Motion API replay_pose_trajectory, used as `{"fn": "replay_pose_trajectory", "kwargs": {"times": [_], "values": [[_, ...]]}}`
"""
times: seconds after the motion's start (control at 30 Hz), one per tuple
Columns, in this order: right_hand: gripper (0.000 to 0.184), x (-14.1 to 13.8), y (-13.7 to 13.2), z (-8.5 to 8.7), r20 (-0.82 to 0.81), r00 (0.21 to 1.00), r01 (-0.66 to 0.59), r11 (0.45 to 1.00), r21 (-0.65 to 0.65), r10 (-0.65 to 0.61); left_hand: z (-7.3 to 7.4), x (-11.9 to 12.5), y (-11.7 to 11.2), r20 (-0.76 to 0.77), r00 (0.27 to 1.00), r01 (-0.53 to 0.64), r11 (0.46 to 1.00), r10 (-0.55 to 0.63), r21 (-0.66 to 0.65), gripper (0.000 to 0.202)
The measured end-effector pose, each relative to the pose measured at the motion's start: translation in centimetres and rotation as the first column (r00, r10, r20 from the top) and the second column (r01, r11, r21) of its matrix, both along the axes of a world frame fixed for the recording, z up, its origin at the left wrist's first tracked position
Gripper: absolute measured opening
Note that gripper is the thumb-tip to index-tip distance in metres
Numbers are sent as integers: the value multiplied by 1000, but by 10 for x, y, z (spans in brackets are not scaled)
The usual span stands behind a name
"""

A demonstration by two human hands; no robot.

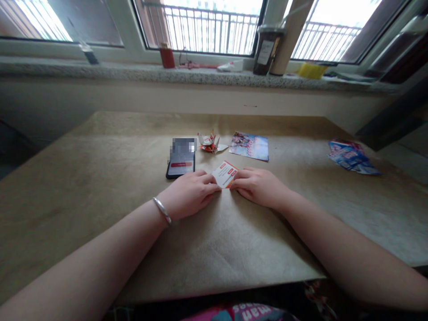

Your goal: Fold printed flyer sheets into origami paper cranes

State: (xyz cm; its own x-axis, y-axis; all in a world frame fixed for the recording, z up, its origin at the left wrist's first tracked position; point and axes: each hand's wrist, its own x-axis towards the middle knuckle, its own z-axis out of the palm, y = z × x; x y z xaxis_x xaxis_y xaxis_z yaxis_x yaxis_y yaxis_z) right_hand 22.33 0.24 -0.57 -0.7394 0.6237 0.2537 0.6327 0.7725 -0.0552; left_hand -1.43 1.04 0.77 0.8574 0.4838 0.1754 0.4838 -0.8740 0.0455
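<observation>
A small white and red folded paper lies on the brown table in front of me. My left hand, with a silver bracelet on the wrist, presses its curled fingers on the paper's left edge. From the other side, my right hand pinches the paper's right edge, fingers together. Just behind the paper sit a black phone, a folded paper crane and a colourful printed sheet.
Another colourful sheet lies at the table's far right. The stone windowsill behind holds a red cup, a dark jar, a yellow object and small items. The table's near edge is by my lap.
</observation>
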Motion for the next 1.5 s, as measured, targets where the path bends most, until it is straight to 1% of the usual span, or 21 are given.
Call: {"fn": "replay_pose_trajectory", "kwargs": {"times": [0.17, 0.33, 0.53, 0.73, 0.93, 1.07, 1.2, 1.33, 1.5], "values": [[27, 11, -1, 5, 31, 999, 32, 999, -42, -31, -4, 2, -1, -35, 999, -5, 999, 6, 33, 27], [31, 15, -2, 12, 65, 996, 66, 993, -94, -60, -7, 5, -1, -58, 998, -12, 997, 17, 82, 30], [32, 23, 0, 18, 101, 990, 109, 983, -150, -95, -7, 7, -1, -31, 999, -36, 998, 37, 56, 28], [33, 33, 4, 22, 122, 987, 131, 965, -227, -105, -8, 8, -2, 5, 1000, 5, 1000, -5, 9, 27], [33, 43, 5, 27, 194, 969, 196, 952, -236, -152, -8, 7, -2, 7, 1000, 5, 1000, -5, -10, 29], [34, 49, 3, 29, 241, 948, 254, 950, -182, -208, -11, 7, 0, -6, 1000, -1, 1000, 1, -5, 33], [35, 53, 3, 30, 253, 941, 269, 949, -163, -223, -13, 6, 1, -12, 1000, -2, 1000, 2, -10, 33], [34, 59, 3, 31, 274, 932, 290, 941, -173, -237, -10, 7, 0, 7, 1000, 10, 1000, -10, -16, 32], [35, 61, 4, 33, 297, 923, 310, 929, -201, -244, -6, 7, -1, 10, 1000, -15, 999, 15, -29, 26]]}}
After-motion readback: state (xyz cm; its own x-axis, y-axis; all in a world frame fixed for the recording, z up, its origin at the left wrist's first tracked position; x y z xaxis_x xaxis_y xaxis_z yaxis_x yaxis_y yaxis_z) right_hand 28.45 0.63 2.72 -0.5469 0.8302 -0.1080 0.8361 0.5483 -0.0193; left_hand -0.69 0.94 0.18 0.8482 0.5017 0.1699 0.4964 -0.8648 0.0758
